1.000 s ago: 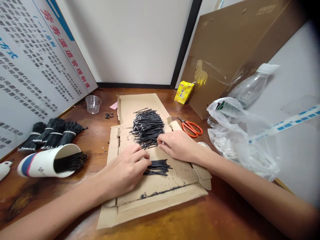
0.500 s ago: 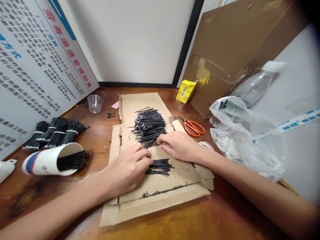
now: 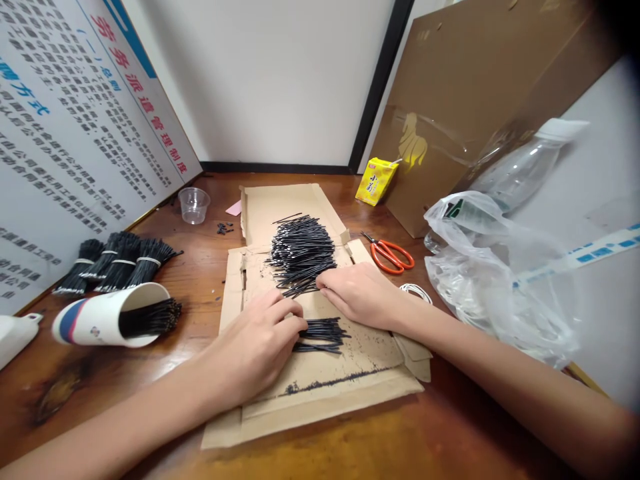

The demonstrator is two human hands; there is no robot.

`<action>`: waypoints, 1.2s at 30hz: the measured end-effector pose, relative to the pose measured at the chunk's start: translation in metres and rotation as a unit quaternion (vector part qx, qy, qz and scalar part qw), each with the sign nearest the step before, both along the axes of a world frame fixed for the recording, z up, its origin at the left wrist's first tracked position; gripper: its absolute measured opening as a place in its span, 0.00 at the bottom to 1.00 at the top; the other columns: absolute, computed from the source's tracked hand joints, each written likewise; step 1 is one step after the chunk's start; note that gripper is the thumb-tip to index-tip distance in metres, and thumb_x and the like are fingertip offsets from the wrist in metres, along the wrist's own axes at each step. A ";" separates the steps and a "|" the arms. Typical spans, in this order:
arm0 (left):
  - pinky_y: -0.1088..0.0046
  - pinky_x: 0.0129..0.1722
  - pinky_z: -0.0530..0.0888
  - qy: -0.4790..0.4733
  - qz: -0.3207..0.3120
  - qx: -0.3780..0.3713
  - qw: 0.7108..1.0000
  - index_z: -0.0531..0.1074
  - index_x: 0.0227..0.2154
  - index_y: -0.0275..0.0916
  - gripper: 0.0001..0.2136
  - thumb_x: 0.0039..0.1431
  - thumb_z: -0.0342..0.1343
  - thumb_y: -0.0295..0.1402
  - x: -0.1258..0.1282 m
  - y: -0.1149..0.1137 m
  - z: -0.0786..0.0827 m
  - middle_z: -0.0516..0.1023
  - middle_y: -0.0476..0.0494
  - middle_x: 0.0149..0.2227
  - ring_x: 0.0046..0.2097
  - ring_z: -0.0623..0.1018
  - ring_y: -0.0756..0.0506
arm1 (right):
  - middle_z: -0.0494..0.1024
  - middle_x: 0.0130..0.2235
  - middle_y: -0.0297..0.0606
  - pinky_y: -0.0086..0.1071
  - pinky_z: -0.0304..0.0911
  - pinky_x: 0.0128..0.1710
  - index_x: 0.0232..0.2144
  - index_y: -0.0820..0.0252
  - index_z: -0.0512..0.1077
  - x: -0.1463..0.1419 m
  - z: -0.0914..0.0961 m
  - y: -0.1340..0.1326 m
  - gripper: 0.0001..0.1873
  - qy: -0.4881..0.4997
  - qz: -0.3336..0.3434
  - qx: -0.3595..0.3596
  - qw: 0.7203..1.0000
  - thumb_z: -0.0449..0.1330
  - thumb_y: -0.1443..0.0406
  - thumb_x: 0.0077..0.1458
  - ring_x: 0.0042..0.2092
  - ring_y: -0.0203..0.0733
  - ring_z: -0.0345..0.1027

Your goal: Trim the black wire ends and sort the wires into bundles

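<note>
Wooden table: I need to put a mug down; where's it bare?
Bare wood lies between the tipped white paper cup and the flattened brown cardboard, and along the near edge in front of it. Right of the cardboard, orange-handled scissors and a clear plastic bag crowd it.

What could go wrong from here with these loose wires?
1. The right hand rests at the edge of the loose pile; strands may tangle or scatter off the cardboard.
2. The small bundle under the left hand looks untied and could splay.
3. The tipped cup may roll, spilling its wires.
</note>
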State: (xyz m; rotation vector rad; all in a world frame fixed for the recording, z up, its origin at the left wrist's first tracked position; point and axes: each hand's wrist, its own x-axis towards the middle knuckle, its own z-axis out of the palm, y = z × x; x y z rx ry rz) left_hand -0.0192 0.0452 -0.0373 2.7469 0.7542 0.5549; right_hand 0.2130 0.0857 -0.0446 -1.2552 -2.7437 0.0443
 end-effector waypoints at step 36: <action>0.66 0.36 0.66 -0.012 0.018 0.018 1.000 0.74 0.35 0.37 0.24 0.73 0.30 0.27 0.005 -0.025 0.009 0.75 0.42 0.34 0.35 0.70 0.44 | 0.78 0.31 0.37 0.30 0.53 0.31 0.38 0.60 0.74 -0.008 -0.017 -0.004 0.13 0.105 -0.018 0.022 0.994 0.49 0.71 0.63 0.32 0.37 0.68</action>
